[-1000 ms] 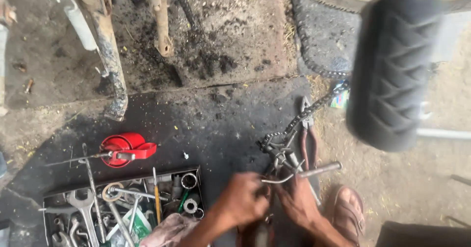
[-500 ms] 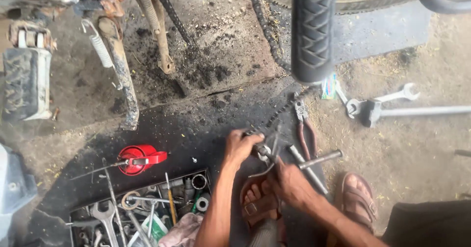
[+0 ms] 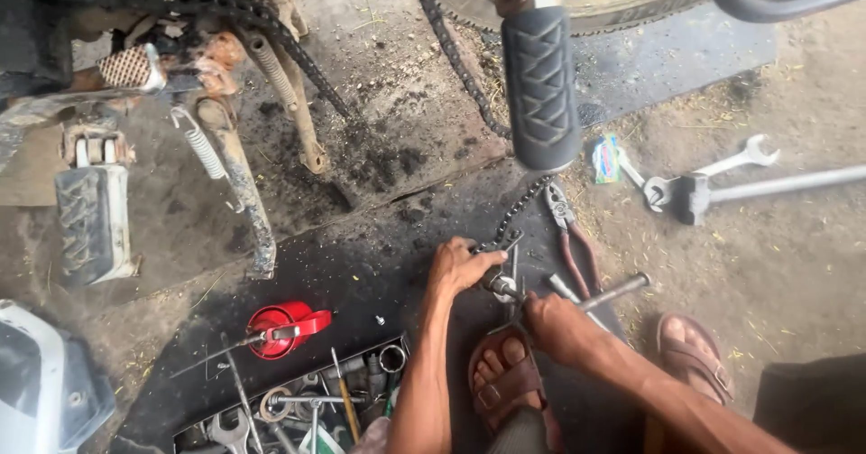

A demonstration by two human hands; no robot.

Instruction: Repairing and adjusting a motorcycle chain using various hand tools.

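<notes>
Oily ground: dark, grease-stained concrete under a motorcycle, seen from above by the person who is crouching over it.
Left hand (image 3: 462, 267): curling its fingers closed around the loose end of the drive chain (image 3: 510, 222) and a small metal fitting, pinning them to the ground.
Right hand (image 3: 557, 325): closing in a fist around the near end of a steel bar tool (image 3: 606, 293), just below and to the right of the left hand.
Chain direction: from the left hand the chain is running toward one o'clock, up past the black ribbed footpeg (image 3: 539, 88) toward the rear wheel.
Bar axis: the bar's long axis is pointing from the right fist toward two o'clock, its free end lying well clear of the chain.
Nearer hand: the left hand is touching the chain end; the right hand is sitting just beside it, at about four o'clock from it.
Pliers (image 3: 570, 237): red-handled, lying unheld at three o'clock from the left hand, between chain and bar.
Foot: a sandalled foot (image 3: 503, 377) is resting directly below both hands.
Tool tray (image 3: 307, 400): holding spanners and sockets, at seven o'clock from the left hand.
Oil can (image 3: 281, 329): red, lying at nine o'clock from the right hand.
</notes>
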